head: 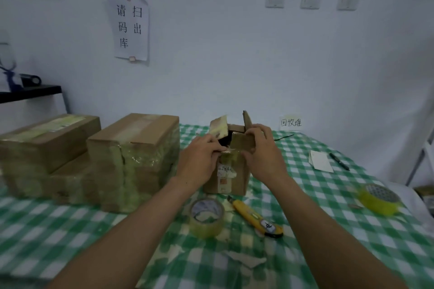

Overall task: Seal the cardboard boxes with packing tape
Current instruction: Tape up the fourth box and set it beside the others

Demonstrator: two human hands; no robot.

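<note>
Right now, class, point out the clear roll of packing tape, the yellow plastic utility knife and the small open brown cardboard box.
Clear roll of packing tape [206, 227]: head view, outer wall.
Yellow plastic utility knife [249, 212]: head view, mid handle.
Small open brown cardboard box [238, 177]: head view, front wall.

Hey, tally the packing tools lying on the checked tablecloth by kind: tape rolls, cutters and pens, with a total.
Tape rolls: 2
Utility knife: 1
Pen: 1
Total: 4
</note>
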